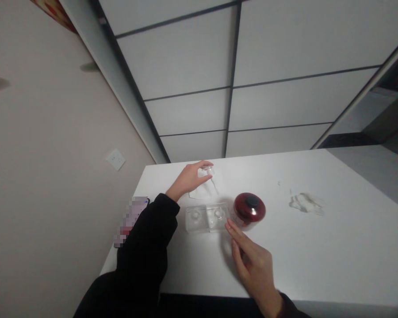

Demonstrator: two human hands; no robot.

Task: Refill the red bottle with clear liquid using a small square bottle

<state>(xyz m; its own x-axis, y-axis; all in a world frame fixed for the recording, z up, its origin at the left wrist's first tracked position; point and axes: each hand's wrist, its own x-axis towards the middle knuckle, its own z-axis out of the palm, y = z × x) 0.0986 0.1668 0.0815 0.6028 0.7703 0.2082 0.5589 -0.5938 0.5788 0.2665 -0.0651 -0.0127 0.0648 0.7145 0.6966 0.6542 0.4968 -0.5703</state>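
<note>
My left hand is at the far side of the white table, thumb and fingers closed on a small clear piece. Its exact kind is too small to tell. A white tissue lies under that hand. Nearer to me is a clear plastic tray with two square compartments, each with a round raised form in its middle. My right hand has its fingers stretched out, with the fingertips at the tray's right edge; whether they touch it I cannot tell. Beside them stands a dark red round container with a black knob on top.
A crumpled, wet-looking tissue lies on the right of the white table. At the left edge is a phone, partly behind my left sleeve. A wall with a socket borders the left, and white panelled doors stand behind.
</note>
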